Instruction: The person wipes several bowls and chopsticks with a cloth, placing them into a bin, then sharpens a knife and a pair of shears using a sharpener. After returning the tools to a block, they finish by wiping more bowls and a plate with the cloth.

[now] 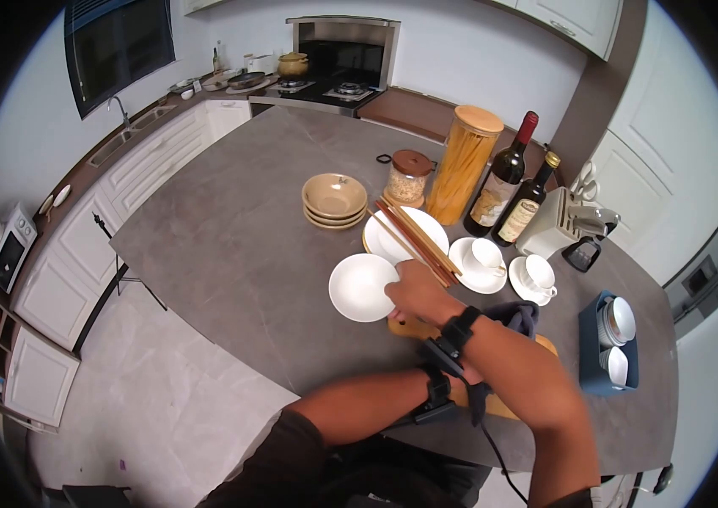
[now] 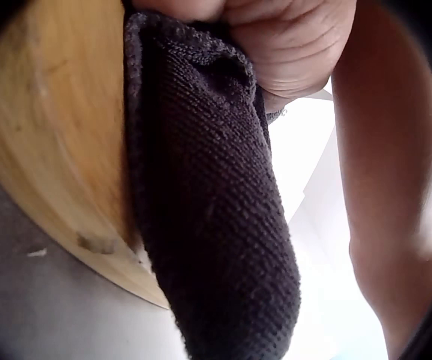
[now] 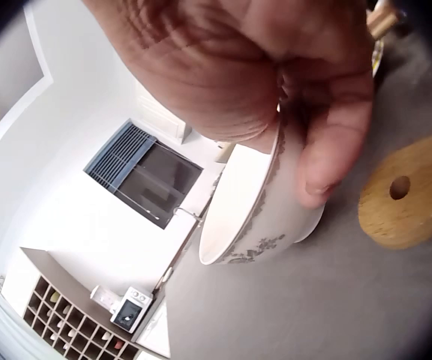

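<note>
The right hand (image 3: 276, 82) grips a white ceramic bowl (image 1: 361, 287) by its rim, tilted above the grey desk (image 1: 240, 245). The left hand (image 2: 276, 37) clutches a dark grey cloth (image 2: 208, 217) over a wooden board (image 2: 51, 142). Wiping seems not yet begun.

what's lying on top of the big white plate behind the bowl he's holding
A bundle of wooden chopsticks lies diagonally across the white plate; whatever is under them cannot be seen.
</note>
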A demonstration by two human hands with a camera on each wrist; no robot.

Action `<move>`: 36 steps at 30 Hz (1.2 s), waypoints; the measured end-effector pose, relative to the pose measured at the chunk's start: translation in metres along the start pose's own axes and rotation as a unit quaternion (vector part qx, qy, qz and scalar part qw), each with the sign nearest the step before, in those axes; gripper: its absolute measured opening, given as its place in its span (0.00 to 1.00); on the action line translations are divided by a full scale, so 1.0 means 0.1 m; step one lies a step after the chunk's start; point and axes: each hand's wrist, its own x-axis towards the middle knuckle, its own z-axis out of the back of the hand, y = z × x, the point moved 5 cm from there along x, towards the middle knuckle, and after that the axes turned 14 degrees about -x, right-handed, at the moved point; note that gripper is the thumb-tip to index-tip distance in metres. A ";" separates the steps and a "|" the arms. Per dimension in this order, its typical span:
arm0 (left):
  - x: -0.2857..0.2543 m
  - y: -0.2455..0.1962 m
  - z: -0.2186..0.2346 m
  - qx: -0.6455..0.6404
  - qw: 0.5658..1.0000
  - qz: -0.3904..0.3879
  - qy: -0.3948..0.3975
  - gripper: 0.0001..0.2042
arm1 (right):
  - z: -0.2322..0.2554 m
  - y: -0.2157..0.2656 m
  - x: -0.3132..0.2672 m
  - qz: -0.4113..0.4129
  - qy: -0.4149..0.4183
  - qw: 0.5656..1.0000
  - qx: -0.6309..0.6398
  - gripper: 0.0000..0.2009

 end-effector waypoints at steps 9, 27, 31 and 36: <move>0.47 -0.57 0.51 -0.362 0.905 0.195 -0.110 0.16 | 1.34 -0.37 -1.74 0.036 -0.189 0.976 0.106 0.16; 0.50 -0.98 0.52 -0.357 0.907 0.224 0.013 0.14 | 0.96 -1.97 -2.39 -0.062 -0.192 0.966 0.163 0.19; 0.47 -0.96 0.54 -0.217 0.956 0.193 -0.038 0.15 | 0.87 -1.98 -2.24 -0.061 -0.145 0.977 0.145 0.20; 0.52 -0.92 0.55 -0.214 0.955 0.200 -0.038 0.19 | 0.79 -1.96 -2.21 0.091 -0.255 0.961 0.050 0.21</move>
